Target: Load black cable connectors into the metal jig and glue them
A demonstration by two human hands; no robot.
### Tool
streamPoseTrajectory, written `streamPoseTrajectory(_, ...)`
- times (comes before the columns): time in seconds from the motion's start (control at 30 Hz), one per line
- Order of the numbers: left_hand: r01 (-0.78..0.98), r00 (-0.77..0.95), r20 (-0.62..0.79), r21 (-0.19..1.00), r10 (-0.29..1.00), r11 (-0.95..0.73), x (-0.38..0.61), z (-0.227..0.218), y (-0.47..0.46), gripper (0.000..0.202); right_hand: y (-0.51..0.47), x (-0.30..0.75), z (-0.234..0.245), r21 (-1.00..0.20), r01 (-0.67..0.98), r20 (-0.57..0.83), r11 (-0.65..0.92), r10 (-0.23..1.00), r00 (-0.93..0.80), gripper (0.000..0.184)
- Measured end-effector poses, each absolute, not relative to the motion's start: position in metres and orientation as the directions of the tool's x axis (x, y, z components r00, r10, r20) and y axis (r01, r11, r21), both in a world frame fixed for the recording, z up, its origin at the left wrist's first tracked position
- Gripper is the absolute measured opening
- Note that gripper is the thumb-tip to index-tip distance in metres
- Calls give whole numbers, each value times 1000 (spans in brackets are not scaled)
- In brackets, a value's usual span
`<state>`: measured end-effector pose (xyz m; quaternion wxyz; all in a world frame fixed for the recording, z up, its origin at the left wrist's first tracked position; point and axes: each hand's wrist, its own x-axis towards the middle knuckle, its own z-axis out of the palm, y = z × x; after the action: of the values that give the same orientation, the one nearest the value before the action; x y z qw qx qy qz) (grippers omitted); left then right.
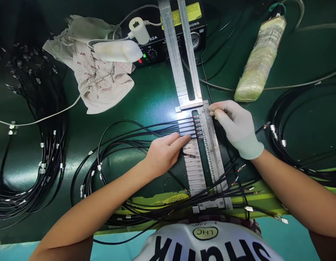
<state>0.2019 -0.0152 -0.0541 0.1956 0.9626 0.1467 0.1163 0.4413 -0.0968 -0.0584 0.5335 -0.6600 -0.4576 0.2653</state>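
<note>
My left hand [165,151], bare, lies over the slotted metal fixture [195,177] with its fingers closed on a black cable [193,138]. That cable's end sits at the fixture's toothed edge, below several others whose stripped ends with small coloured wires lie side by side. One more cable end [191,156] pokes out beneath this hand. My right hand [235,125], in a white glove, is closed in a pinch at the fixture's upper right edge. Whatever is between its fingertips, if anything, is too small to make out.
Looped black cables [102,156] lie to the left, with a larger bundle [48,170] farther left and another coil [276,134] at right. Behind are a black control box [162,47], a white lamp [117,50] over a crumpled cloth [99,87], and a plastic-wrapped object [261,58].
</note>
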Motion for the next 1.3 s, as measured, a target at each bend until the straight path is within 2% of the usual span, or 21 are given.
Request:
streamPoseTrajectory(0.1, 244, 921, 210, 344, 328, -907, 202, -52, -17, 26, -97, 441, -58, -944, 329, 139, -16, 887, 441, 18)
streamPoseTrajectory(0.2, 290, 896, 285, 205, 341, -935, 198, -50, -20, 27, -97, 441, -59, -946, 325, 141, -12, 884, 446, 18)
streamPoseTrajectory(0.3, 307, 911, 251, 118, 328, -944, 193, -51, -23, 33, -96, 441, -59, -945, 326, 152, -3, 881, 449, 19)
streamPoseTrajectory(0.47, 312, 925, 152, 221, 348, -924, 186, -57, -27, 37, -97, 441, -59, -930, 367, 172, -7, 875, 453, 20)
streamPoseTrajectory(0.67, 319, 912, 56, 529, 407, -786, 169, -43, -29, 33, -99, 441, -63, -929, 370, 197, 20, 873, 447, 22)
streamPoseTrajectory(0.73, 295, 926, 30, 566, 377, -770, 161, -38, -30, 27, -100, 441, -64, -934, 357, 198, 32, 875, 441, 21)
streamPoseTrajectory(0.83, 256, 932, 65, 576, 356, -777, 155, -38, -31, 16, -101, 441, -64, -935, 353, 200, 35, 875, 442, 21)
streamPoseTrajectory(1.0, 176, 904, 237, 553, 356, -814, 174, -44, -31, 24, -99, 441, -64, -934, 357, 202, 33, 870, 449, 22)
streamPoseTrajectory(1.17, 123, 954, 187, 470, 235, -874, 195, -45, -23, 34, -98, 442, -65, -934, 357, 194, 25, 874, 446, 20)
streamPoseTrajectory(1.3, 137, 971, 119, 431, 207, -892, 201, -45, -16, 35, -98, 442, -62, -930, 366, 198, 26, 875, 441, 20)
